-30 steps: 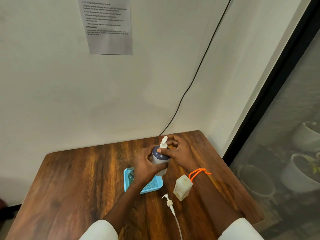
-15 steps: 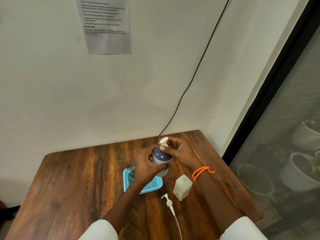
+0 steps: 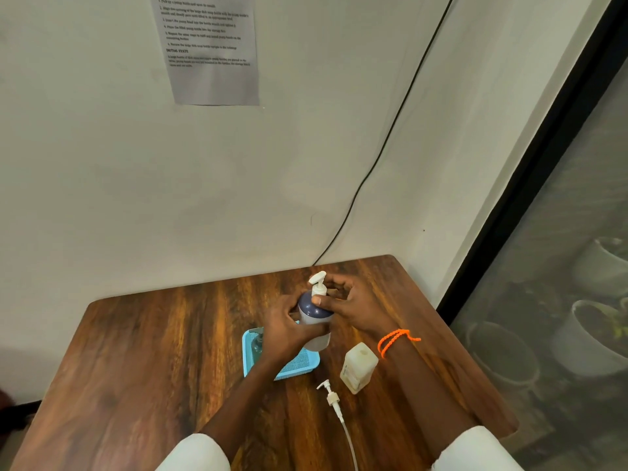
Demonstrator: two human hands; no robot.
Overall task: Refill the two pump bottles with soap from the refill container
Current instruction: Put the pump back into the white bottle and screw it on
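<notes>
A loose pump [image 3: 332,399] lay nearest on the table [image 3: 136,351], the refill container [image 3: 358,367] just beyond it. Above the blue tray [image 3: 289,368], the left hand [image 3: 283,329] gripped the pump bottle [image 3: 314,317], while the right hand [image 3: 353,305] pinched its neck.

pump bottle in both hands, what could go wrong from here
1. The pump bottle is held above the blue basket while the right hand works at its pump head; a slip from the left hand could drop it.
2. The refill container stands close under the right forearm and could get knocked over.
3. The loose pump lies near the table's front edge, where a sleeve might sweep it off.
</notes>
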